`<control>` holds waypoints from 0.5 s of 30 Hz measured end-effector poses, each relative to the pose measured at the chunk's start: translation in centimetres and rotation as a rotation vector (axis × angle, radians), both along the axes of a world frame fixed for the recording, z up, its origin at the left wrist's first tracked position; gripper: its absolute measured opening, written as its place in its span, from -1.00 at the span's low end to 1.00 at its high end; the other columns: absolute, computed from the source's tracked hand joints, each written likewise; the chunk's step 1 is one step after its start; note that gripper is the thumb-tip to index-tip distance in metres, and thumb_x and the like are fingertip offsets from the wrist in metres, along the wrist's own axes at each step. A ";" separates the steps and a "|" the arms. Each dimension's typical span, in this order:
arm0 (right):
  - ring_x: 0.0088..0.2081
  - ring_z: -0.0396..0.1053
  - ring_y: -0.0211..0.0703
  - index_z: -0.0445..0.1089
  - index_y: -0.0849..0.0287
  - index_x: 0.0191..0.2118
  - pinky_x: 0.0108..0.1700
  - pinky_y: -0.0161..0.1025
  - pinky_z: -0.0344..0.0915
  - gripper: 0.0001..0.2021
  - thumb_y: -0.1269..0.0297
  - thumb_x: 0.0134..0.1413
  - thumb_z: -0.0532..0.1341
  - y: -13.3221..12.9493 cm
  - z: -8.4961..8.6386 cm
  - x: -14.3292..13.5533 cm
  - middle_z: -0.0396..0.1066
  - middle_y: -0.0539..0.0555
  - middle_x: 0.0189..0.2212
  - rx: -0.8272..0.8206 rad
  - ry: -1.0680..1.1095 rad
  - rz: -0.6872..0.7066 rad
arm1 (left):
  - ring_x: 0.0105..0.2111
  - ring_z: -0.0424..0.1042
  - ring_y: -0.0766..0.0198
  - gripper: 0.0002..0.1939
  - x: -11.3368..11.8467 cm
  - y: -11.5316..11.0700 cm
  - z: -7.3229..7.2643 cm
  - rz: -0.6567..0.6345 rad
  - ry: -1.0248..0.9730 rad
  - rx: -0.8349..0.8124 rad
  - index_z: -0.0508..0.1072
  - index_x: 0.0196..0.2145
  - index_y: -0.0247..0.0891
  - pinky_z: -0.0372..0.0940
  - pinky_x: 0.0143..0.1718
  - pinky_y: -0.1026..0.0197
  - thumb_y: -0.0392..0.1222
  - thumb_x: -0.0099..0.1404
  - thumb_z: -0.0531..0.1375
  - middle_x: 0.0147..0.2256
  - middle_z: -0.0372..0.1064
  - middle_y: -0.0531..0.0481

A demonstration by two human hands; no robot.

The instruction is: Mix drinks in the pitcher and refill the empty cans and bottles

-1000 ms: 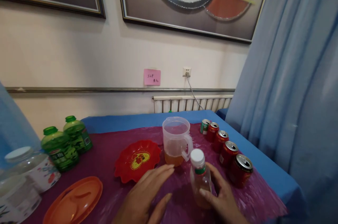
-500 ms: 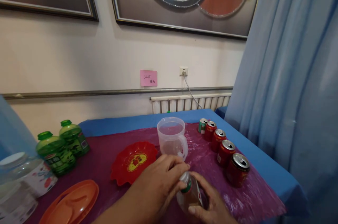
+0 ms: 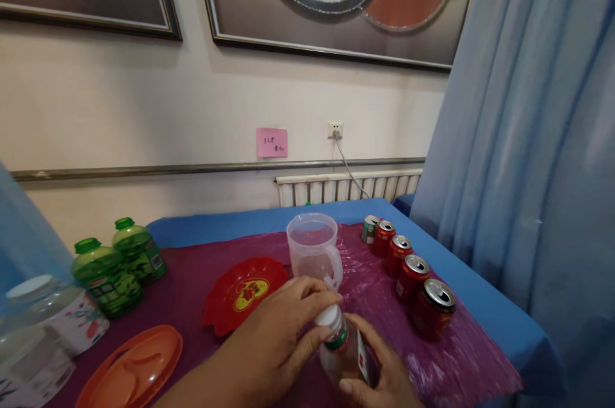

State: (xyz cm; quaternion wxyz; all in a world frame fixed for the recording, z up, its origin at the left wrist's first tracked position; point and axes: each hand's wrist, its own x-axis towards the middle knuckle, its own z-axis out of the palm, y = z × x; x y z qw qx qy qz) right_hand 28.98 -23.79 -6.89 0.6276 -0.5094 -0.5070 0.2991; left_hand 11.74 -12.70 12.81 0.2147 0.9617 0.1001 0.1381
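A clear bottle (image 3: 336, 360) with a green band below its neck and a label on its side stands tilted near the bottom middle. My right hand (image 3: 384, 366) is wrapped around its body, thumb in front. The fingers of my left hand (image 3: 298, 321) close around the bottle's white cap (image 3: 328, 316), which sits on the neck. Just beyond my hands is a translucent plastic pitcher (image 3: 312, 248), its handle to the right. A red scalloped plate (image 3: 223, 289) with a yellow heart design lies left of the pitcher, partly behind my left hand.
Several drink cans (image 3: 413, 277) line the right side. Two green bottles (image 3: 108, 280) and clear jars with white lids (image 3: 31, 286) stand at left, near an orange divided dish (image 3: 132, 366). Purple plastic sheeting (image 3: 182, 293) covers part of the blue tablecloth (image 3: 480, 280). A blue curtain (image 3: 504, 139) hangs at right.
My left hand has shifted slightly on the cap, so more of the white cap shows. My right hand keeps its hold on the bottle. The view has moved a little.
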 end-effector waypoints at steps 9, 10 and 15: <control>0.10 0.47 0.20 0.35 -0.01 0.25 0.12 -0.03 0.42 -0.21 -0.01 -0.17 0.48 -0.1 -1.6 -0.9 0.51 0.12 0.10 -0.038 -0.084 -0.103 | -0.47 0.30 0.24 -0.59 0.5 0.2 -0.8 0.431 -0.005 0.075 0.35 -0.42 -0.21 0.08 -0.45 0.24 0.17 0.38 0.05 -0.44 0.34 0.03; 0.10 0.47 0.21 0.35 -0.01 0.24 0.13 -0.03 0.41 -0.21 0.01 -0.17 0.49 -0.3 -1.7 -0.8 0.51 0.13 0.10 -0.040 -0.101 -0.115 | -0.50 0.27 0.26 -0.57 0.2 0.5 -0.6 0.466 -0.034 0.033 0.33 -0.44 -0.20 0.05 -0.47 0.24 0.20 0.37 0.05 -0.48 0.31 0.06; 0.08 0.48 0.19 0.31 0.07 0.23 0.07 -0.08 0.45 -0.25 0.09 -0.12 0.47 -1.2 0.8 0.8 0.51 0.18 0.07 -0.029 -0.153 -0.164 | -0.53 0.19 0.32 -0.57 -2.1 1.1 -2.0 0.489 -0.203 -0.300 0.32 -0.42 -0.17 0.10 -0.48 0.30 0.23 0.37 0.03 -0.54 0.17 0.16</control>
